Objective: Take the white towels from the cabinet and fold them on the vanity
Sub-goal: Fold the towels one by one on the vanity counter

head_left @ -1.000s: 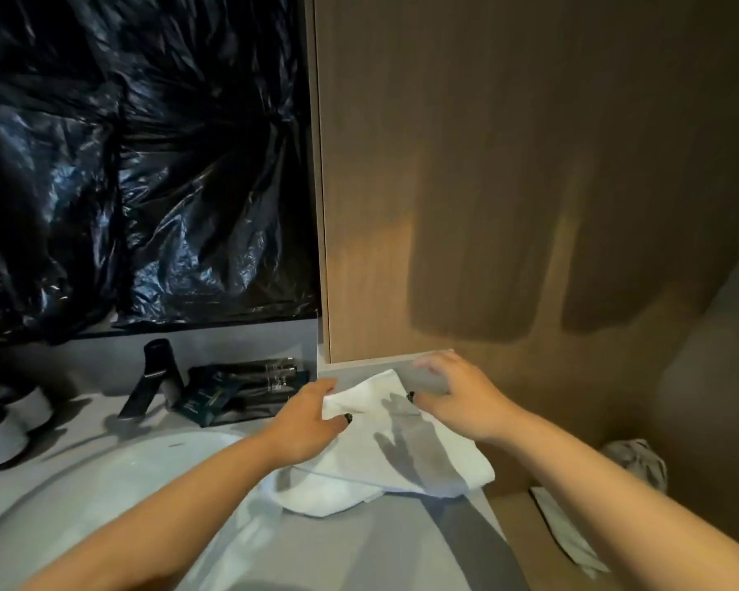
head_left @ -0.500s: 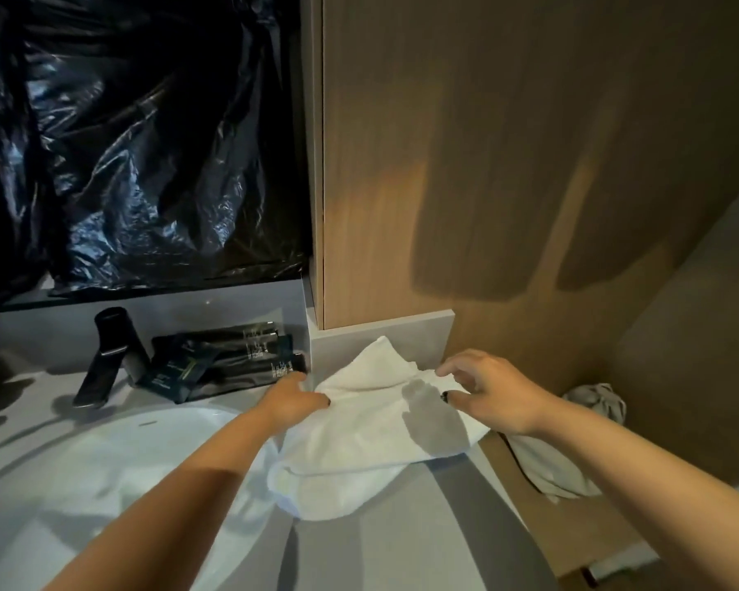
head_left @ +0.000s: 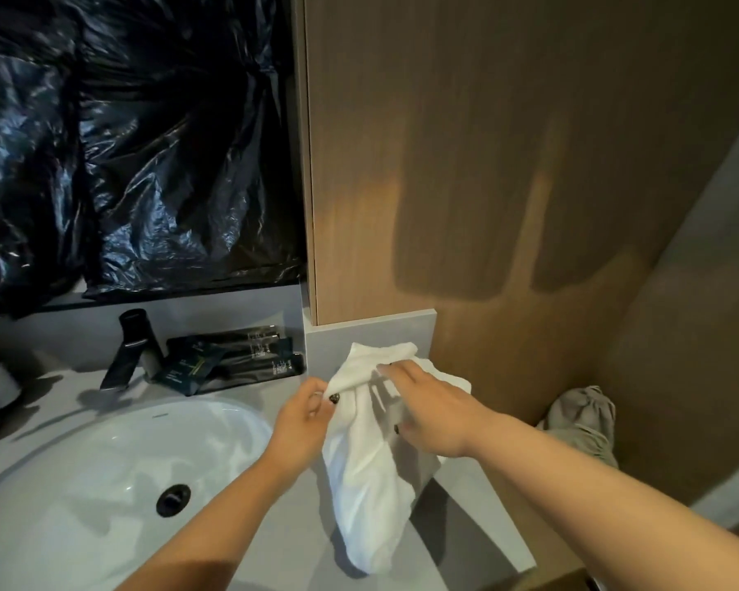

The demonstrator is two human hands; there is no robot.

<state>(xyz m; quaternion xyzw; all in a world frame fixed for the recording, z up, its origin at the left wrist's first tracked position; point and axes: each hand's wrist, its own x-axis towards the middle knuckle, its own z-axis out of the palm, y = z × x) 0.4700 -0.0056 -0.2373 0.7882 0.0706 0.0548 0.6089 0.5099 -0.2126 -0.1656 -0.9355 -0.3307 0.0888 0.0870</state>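
Towel (head_left: 365,462) hangs bunched between both hands above the grey surface (head_left: 478,518), just right of the sink (head_left: 103,462). Left hand (head_left: 304,424) reaches in from the lower left, forearm angled up, its grip pinched on the towel's upper left edge. Right hand (head_left: 431,411) comes from the lower right, palm down, fingers curled into the cloth near its top. The towel's lower end droops toward the surface's front edge.
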